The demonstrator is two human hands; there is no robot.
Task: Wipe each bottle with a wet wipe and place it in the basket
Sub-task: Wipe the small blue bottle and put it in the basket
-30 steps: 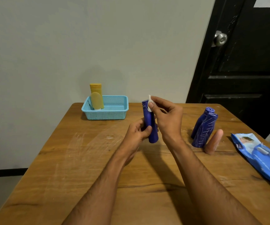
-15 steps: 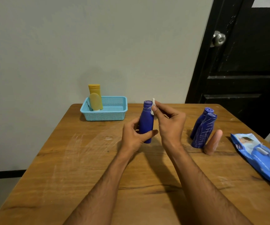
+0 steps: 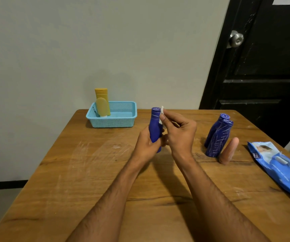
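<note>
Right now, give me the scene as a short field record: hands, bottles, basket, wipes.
left hand: grips blue bottle low on its body
right hand: pinches white wipe against that bottle's neck
basket: far left of table, holds two yellow bottles
waiting: two blue bottles and a pink bottle, right of the hands
wipe pack: right table edge

Left hand (image 3: pixel 146 145) wrapped round the lower body of an upright blue bottle (image 3: pixel 155 125), held above a wooden table (image 3: pixel 91 175). Right hand (image 3: pixel 179 135) pinching a small white wet wipe (image 3: pixel 161 114) against the bottle's neck. Farther back, a light-blue basket (image 3: pixel 112 122) with two yellow bottles (image 3: pixel 102 104) standing in it. To the right, two more blue bottles (image 3: pixel 218 138) close together, perhaps touching, with a pink bottle (image 3: pixel 229 151) just beside them. Blue wipes pack (image 3: pixel 278 169) lying flat near the right edge.
</note>
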